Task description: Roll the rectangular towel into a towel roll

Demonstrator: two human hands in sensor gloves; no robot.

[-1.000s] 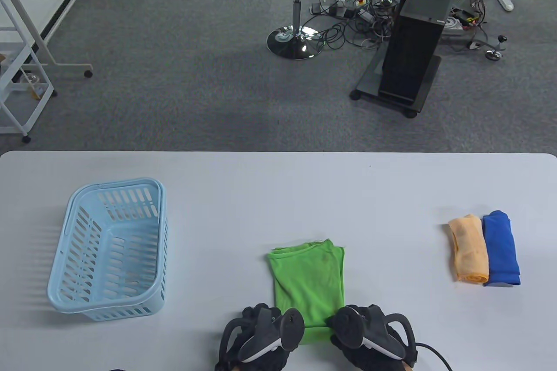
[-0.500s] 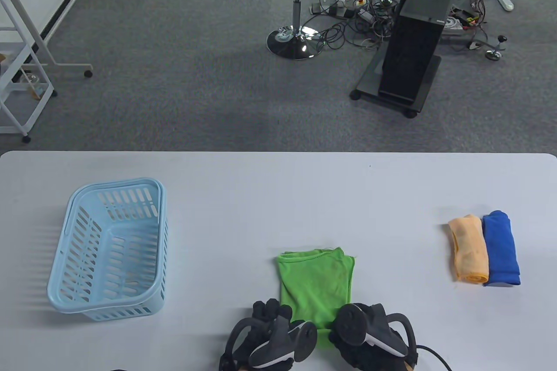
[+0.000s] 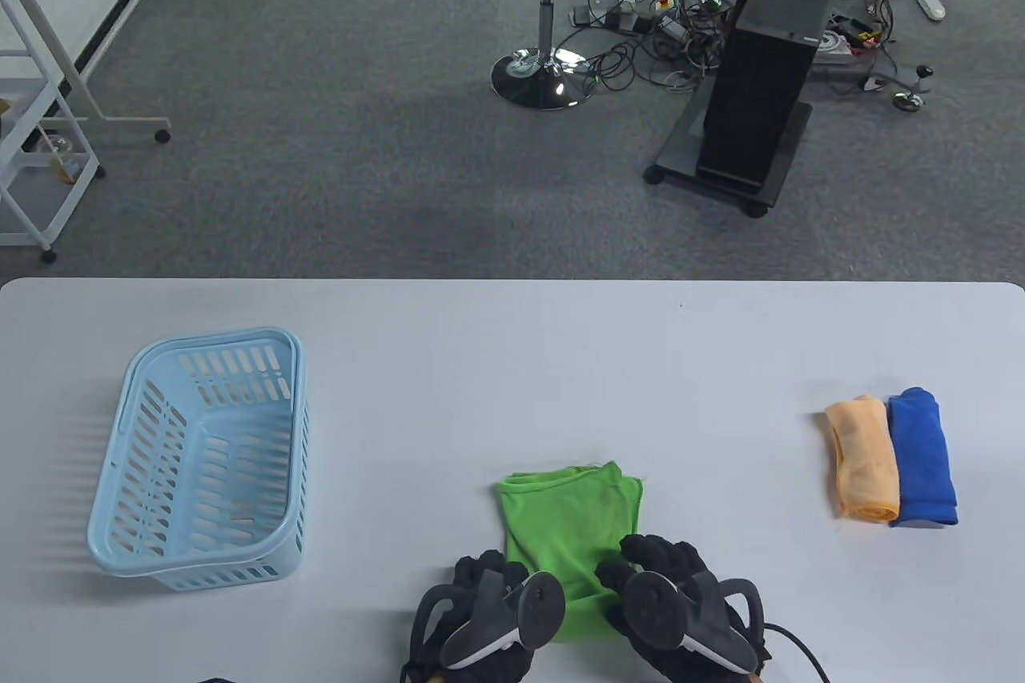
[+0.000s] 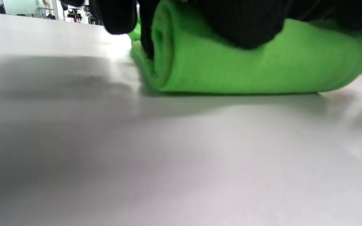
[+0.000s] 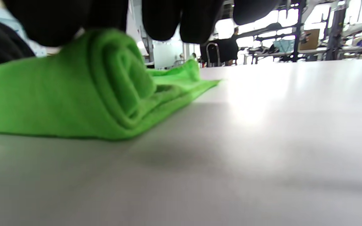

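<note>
A green towel [image 3: 570, 523] lies on the white table [image 3: 512, 363] near the front edge. Its near end is wound into a roll [image 4: 250, 69], and the flat part stretches away from me. My left hand [image 3: 488, 595] rests on the roll's left end, fingers draped over it. My right hand [image 3: 665, 579] rests on the roll's right end. The right wrist view shows the spiral end of the roll [image 5: 118, 84] under my fingers [image 5: 181, 18]. Both hands press on the roll from above.
A light blue slotted basket [image 3: 200, 459] stands at the left of the table. An orange towel roll [image 3: 863, 459] and a blue towel roll [image 3: 922, 459] lie side by side at the right. Beyond the far edge is carpet with a chair and cables.
Both hands have moved forward over the towel, and the roll has grown. The towel's far edge shifted slightly left and the flat part is shorter.
</note>
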